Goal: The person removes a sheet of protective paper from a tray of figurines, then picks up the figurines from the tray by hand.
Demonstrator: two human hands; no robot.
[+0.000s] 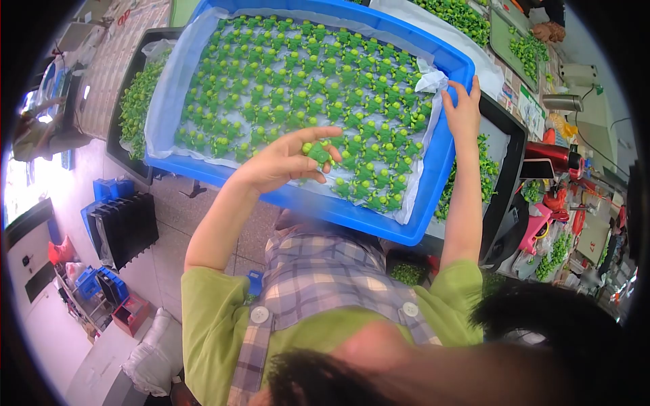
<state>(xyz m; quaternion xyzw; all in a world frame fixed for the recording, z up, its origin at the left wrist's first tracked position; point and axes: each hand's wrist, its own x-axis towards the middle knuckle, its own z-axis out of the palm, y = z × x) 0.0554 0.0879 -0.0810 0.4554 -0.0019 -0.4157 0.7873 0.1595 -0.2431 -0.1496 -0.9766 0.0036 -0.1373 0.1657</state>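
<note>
Cluttered workroom, blue tray (441,177) of green figures (329,66) at upper centre, person's left hand (272,162) grasping a single figure (317,152) over the rows, right hand (463,114) at crumpled liner (432,82), grip unclear; looks mid-handling, next move needs clearance from neighbours.

Workshop (trays (440,179), green figurines (330,66))

Bright light (22,184) glares beside the pale tiled floor (177,233).
</note>
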